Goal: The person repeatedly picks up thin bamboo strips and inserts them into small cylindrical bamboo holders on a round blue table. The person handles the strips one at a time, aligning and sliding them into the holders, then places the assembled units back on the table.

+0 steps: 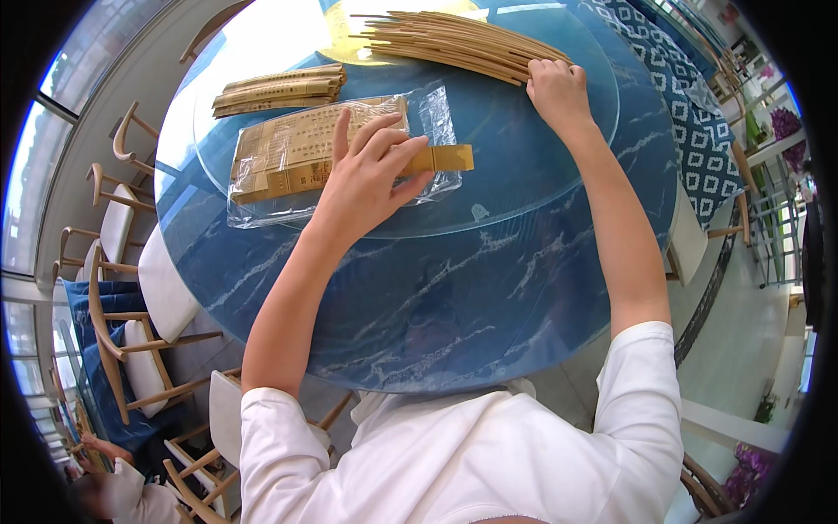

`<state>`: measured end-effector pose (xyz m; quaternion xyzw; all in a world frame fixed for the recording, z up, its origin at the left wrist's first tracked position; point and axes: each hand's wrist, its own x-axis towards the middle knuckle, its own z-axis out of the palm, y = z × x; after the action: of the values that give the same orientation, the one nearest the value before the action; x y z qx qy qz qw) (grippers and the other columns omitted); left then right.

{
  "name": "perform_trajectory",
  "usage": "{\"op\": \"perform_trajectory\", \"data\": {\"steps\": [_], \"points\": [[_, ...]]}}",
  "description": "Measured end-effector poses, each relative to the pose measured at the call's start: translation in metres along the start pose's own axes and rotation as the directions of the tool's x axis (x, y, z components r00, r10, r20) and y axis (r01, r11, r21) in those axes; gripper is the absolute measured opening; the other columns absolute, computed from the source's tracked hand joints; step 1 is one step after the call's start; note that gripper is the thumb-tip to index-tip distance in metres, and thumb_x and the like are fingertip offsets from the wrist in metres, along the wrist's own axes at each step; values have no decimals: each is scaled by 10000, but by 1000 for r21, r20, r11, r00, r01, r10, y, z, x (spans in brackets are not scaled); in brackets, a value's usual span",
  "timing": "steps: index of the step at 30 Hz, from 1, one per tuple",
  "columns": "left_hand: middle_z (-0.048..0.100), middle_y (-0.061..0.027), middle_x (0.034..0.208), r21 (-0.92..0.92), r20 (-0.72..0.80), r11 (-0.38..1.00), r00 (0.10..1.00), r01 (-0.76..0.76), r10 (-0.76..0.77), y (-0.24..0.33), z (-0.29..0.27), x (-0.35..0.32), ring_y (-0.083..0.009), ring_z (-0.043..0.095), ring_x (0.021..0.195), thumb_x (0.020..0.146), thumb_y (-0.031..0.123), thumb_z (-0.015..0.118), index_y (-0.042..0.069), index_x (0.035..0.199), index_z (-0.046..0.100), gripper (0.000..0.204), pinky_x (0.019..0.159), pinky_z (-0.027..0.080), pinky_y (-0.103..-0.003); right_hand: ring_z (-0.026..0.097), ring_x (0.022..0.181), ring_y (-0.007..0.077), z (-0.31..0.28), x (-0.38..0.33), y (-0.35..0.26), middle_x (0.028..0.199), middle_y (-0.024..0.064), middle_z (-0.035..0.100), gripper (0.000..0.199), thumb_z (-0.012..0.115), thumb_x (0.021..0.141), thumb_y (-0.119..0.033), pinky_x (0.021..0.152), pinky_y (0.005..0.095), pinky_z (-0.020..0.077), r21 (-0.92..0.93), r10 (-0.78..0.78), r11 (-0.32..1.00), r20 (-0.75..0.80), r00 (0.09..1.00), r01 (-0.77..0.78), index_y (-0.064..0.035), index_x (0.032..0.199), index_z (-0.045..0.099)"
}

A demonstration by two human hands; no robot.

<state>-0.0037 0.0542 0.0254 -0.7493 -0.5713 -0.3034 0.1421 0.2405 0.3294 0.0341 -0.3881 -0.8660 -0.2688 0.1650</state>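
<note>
My left hand (pixel 371 179) is above a clear plastic bag (pixel 441 109) of flat brown paper chopstick sleeves (pixel 284 148). Its thumb and forefinger close on one paper sleeve (pixel 452 158), whose end sticks out to the right; the other fingers are raised and spread. At the far right my right hand (pixel 560 94) has its fingers bent and closed at the right ends of a loose heap of wooden chopsticks (pixel 463 45). How many sticks it grips is hidden. A stack of filled-looking paper sleeves (pixel 279 90) lies beyond the bag at the left.
Everything lies on a round glass turntable (pixel 515 205) over a blue marbled table (pixel 419 297). A yellow round patch (pixel 345 31) shows beneath the chopsticks. Wooden chairs (pixel 131 349) stand at the left, a patterned cloth (pixel 698 131) at the right. Another person (pixel 131 489) is at the lower left.
</note>
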Motion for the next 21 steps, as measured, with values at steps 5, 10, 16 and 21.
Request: {"op": "perform_trajectory", "data": {"steps": [5, 10, 16, 21], "points": [[699, -21, 1208, -7, 2, 1000, 1000, 2, -2, -2, -5, 2, -250, 595, 1377, 930, 323, 858, 193, 1292, 738, 403, 1350, 121, -604, 705, 1099, 252, -30, -17, 10, 1008, 56, 782, 133, 639, 1069, -169, 1070, 434, 444, 241, 38, 970, -23, 999, -31, -97, 1179, 659], [696, -38, 1217, 10, 6, 999, 999, 42, -42, -4, -10, 0, -252, 580, 1405, 946, 308, 838, 193, 1255, 740, 344, 1348, 112, -607, 709, 1101, 235, -73, -62, 6, 1005, 54, 775, 187, 673, 1065, -161, 1166, 454, 393, 579, 62, 814, -173, 983, 50, -105, 1242, 700], [678, -32, 1287, 65, 69, 990, 989, 123, -127, -5, -25, -16, -285, 534, 1457, 932, 277, 826, 189, 1211, 743, 304, 1345, 98, -606, 676, 1223, 225, -107, -85, 11, 1153, 21, 758, 107, 695, 1051, -154, 1285, 493, 289, 561, -5, 819, -198, 980, 117, -122, 1134, 756], [631, -44, 1428, 137, 100, 979, 981, 152, -166, -6, -27, -17, -295, 459, 1524, 924, 277, 812, 187, 1202, 754, 298, 1344, 94, -599, 645, 1321, 218, -101, -95, 30, 1216, 25, 743, 107, 692, 1051, -157, 1319, 513, 239, 589, -36, 803, -112, 993, 96, -118, 1131, 751]]}}
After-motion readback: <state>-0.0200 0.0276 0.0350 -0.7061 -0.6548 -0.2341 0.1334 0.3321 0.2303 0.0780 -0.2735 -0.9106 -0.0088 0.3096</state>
